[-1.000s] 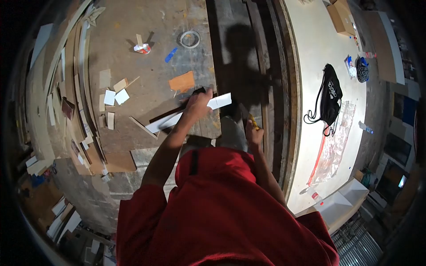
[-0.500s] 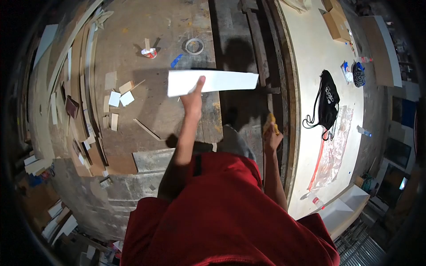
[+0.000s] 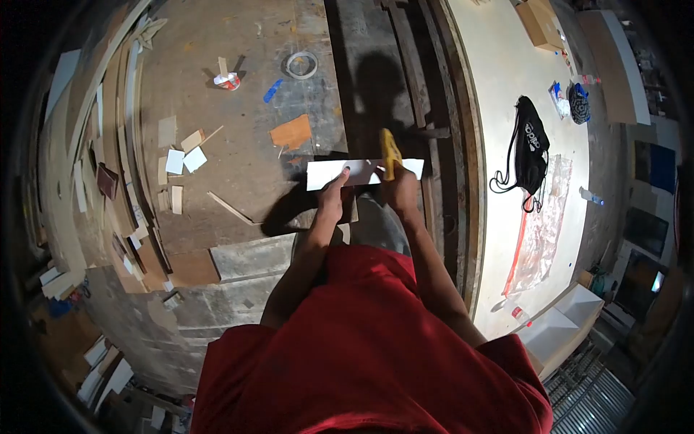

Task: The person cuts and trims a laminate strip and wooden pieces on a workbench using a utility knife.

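Observation:
A white rectangular board (image 3: 322,175) lies level in front of me, over the right edge of the wooden work surface (image 3: 238,145). My left hand (image 3: 333,197) grips its near edge, thumb on top. My right hand (image 3: 400,189) is closed around a yellow-handled tool (image 3: 391,152) above the right part of the board; the tool's working end is not clear. Shadow darkens the middle of the board. An orange-brown piece (image 3: 290,132) lies on the work surface beyond the board's left end.
A tape roll (image 3: 301,65), a blue piece (image 3: 272,90) and a red-white cup (image 3: 227,81) stand or lie farther off. Wood strips (image 3: 130,145) line the left. On the right, a pale panel (image 3: 499,79) bears a black bag (image 3: 531,145) and clear plastic (image 3: 542,231).
The board has come down nearer my body, uncovering the orange-brown piece. My left hand moved down with it. My right hand moved left and up with the yellow tool, over the board.

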Demonstrator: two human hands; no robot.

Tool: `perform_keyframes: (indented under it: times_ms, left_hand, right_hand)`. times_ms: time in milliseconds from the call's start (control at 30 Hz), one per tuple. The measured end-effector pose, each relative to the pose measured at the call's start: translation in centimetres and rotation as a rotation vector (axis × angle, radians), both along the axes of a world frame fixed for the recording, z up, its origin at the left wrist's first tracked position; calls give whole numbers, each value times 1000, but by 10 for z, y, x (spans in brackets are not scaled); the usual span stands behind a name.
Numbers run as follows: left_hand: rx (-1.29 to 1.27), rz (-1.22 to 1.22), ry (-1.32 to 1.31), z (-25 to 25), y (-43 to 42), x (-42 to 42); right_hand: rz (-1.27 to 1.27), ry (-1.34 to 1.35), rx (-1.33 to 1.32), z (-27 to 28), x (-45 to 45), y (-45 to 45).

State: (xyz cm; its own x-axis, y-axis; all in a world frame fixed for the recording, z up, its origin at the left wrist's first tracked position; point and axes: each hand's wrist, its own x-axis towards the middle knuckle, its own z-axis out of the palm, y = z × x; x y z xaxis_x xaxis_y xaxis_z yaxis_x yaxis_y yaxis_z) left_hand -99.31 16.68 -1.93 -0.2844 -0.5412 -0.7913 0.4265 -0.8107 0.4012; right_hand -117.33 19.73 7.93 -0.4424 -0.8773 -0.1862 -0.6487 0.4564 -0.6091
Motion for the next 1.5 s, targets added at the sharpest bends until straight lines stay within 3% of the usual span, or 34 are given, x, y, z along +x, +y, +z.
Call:
perform_keyframes:
  times_ms: [133, 233, 300, 367, 433, 467, 533, 567, 633, 667, 733, 767, 833, 867, 967, 1067, 1100, 1433, 1500]
  left_hand:
    - [-203, -11, -46, -3, 16, 4]
    - [-658, -221, -308, -12, 23, 9]
    - [54, -38, 116, 11, 11, 1]
    - [-56, -48, 136, 22, 13, 1]
    - [-167, -56, 155, 24, 20, 5]
    - [-705, -177, -148, 21, 24, 11]
    - [-1236, -296, -460, 16, 23, 22]
    - [-588, -415, -232, 27, 16, 31]
    - [-91, -574, -118, 53, 6, 58]
    - [-90, -735, -309, 26, 2, 67]
    - [-489, -722, -674, -16, -6, 84]
    - [-480, -722, -673, -8, -14, 69]
    - [-1095, -107, -1382, 24, -36, 21]
    - [-1091, -103, -1384, 22, -42, 7]
    - [-1241, -484, -1512, 10, -46, -19]
    - [-1287, -492, -1667, 9, -44, -24]
    - [-1277, -554, -1650, 14, -43, -21]
    - [-1170, -453, -1668, -2, -43, -29]
    - [-1174, -487, -1675, -9, -43, -28]
  right_hand:
    - [287, 15, -57, -15, 7, -30]
    - [346, -52, 23, -26, 1, -37]
    - [382, -17, -49, -53, -6, -34]
    - [418, 16, -118, -45, -5, -39]
    - [482, 25, 79, -33, -9, -48]
    - [483, 26, 80, -47, -15, -47]
    - [513, 119, 56, -76, -34, -44]
    - [490, 81, 68, -86, -40, -46]
    - [565, 159, 113, -105, -53, -42]
    - [631, 241, 158, -109, -58, -43]
    - [666, 210, 227, -66, -55, -51]
    - [710, 178, 290, -50, -52, -54]
    - [698, 140, 339, -61, -54, -55]
    - [675, 110, 384, -69, -57, -57]
    - [730, 124, 266, -96, -64, -49]
    - [724, 282, 226, -141, -68, -39]
    - [750, 265, 106, -153, -74, -34]
    - [676, 166, 201, -128, -64, -45]
    - [716, 195, 77, -131, -65, -46]
